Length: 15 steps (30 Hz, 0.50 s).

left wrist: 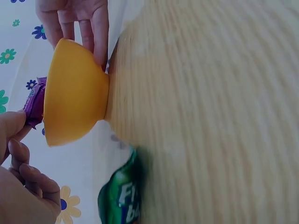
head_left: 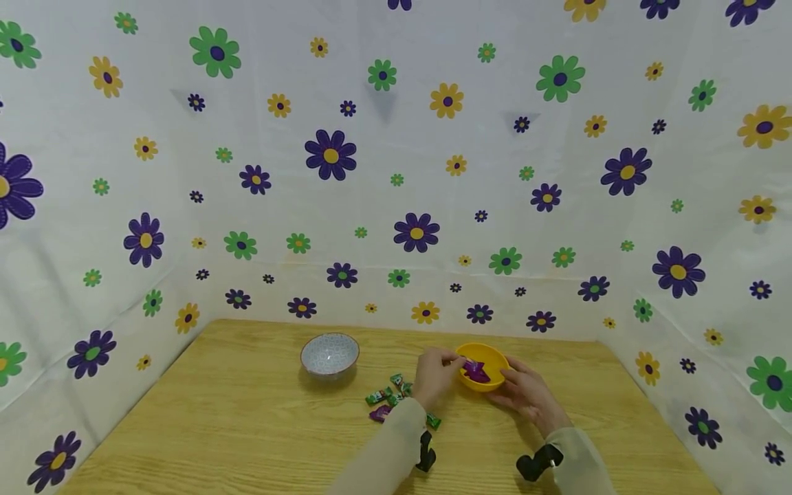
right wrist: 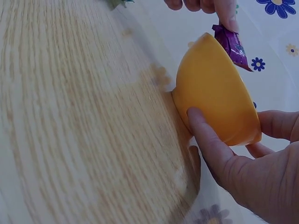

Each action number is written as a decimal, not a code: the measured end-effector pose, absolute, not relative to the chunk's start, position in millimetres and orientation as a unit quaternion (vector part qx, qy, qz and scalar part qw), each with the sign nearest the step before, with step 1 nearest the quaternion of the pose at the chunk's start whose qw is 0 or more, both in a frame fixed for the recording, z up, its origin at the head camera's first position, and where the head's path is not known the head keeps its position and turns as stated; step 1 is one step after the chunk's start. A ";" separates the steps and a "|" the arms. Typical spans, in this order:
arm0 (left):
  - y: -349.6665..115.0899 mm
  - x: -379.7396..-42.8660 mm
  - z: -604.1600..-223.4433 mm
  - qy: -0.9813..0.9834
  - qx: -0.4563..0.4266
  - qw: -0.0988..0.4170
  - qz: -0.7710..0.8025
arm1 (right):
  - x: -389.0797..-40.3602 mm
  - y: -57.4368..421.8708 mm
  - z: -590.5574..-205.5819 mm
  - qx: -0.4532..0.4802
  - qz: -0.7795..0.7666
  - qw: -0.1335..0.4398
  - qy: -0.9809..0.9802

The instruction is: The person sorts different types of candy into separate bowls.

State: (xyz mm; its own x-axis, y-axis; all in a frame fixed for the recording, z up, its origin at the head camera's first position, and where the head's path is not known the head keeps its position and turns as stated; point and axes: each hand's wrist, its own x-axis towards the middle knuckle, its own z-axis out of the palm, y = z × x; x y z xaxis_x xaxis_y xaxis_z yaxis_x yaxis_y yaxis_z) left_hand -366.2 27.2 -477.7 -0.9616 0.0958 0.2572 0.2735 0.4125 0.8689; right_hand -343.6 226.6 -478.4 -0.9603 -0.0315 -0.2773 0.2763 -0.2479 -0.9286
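Between its thumb and fingertips my left hand [head_left: 434, 377] pinches a purple wrapped candy [head_left: 476, 371]. The candy is at the mouth of a yellow bowl [head_left: 497, 360], above the rim in both wrist views. My right hand [head_left: 529, 397] holds the bowl from the right side, its fingers spread around the wall and rim. The bowl stands upright on the table. Several green wrapped candies [head_left: 379, 396] and another purple candy [head_left: 379, 413] lie left of the bowl, partly hidden by the left hand and sleeve. One green candy [left wrist: 122, 193] shows close up in the left wrist view.
A patterned bowl [head_left: 329, 356] with a reddish rim stands farther left on the wooden table [head_left: 235, 405]. White sheeting [head_left: 371, 206] printed with flowers encloses the table at the back and both sides. A dark strap is on each wrist.
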 end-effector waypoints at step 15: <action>25.5 -360.0 -481.7 -0.833 -0.136 0.069 -0.532 | -342.4 226.8 -476.0 0.102 -0.779 0.098 0.611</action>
State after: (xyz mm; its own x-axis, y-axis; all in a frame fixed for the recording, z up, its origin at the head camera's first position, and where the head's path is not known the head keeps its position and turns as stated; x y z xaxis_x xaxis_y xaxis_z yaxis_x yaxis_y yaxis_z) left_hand -360.0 25.5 -481.7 -0.9534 0.1524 0.2604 0.3003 0.3962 0.8677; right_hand -342.4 226.8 -476.0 -0.9599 -0.0289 -0.2789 0.2778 -0.2345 -0.9316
